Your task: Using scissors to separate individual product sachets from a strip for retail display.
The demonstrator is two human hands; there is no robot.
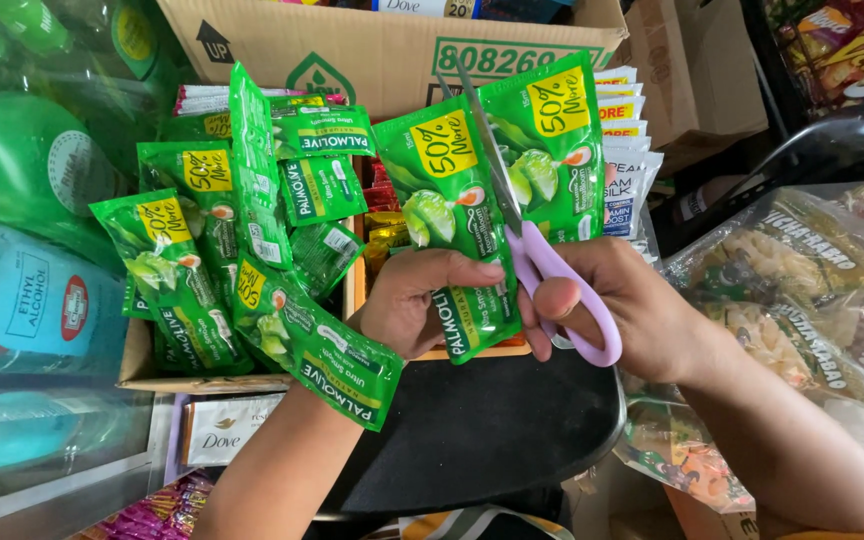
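Our left hand (414, 300) pinches the joined green sachets (492, 170) above the box (137, 365); our right hand (617, 310) grips the scissors (537, 255), blades running up the seam between two. If the strip twists, we judge the blades could slice a sachet and spill it.

Both bare forearms reach up from below and meet mid-frame, the left hand (414, 300) with fingers (452, 270) curled shut in a pinch, the right hand (622, 300) beside it, fingers closed through a handle.
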